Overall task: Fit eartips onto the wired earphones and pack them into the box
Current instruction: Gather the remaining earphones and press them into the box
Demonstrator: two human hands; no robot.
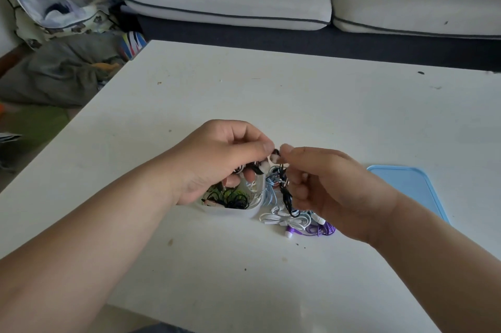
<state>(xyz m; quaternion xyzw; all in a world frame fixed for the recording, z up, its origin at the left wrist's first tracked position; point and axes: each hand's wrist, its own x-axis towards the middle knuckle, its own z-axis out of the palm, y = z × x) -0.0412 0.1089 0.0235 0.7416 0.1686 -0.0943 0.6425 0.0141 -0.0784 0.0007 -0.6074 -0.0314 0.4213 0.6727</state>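
left hand (217, 159) and right hand (334, 193) pinch 1 black earphone (285, 193) over the box (245, 213) rim.

Left hand (217, 159) and right hand (333, 191) pinch black earphone (276, 155) above white box (245, 210); blue lid (409, 189) right.

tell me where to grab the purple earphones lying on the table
Probably pinch the coiled purple cable from above: it lies loose on the table at the near side, while the purple earbud is small and rounded.
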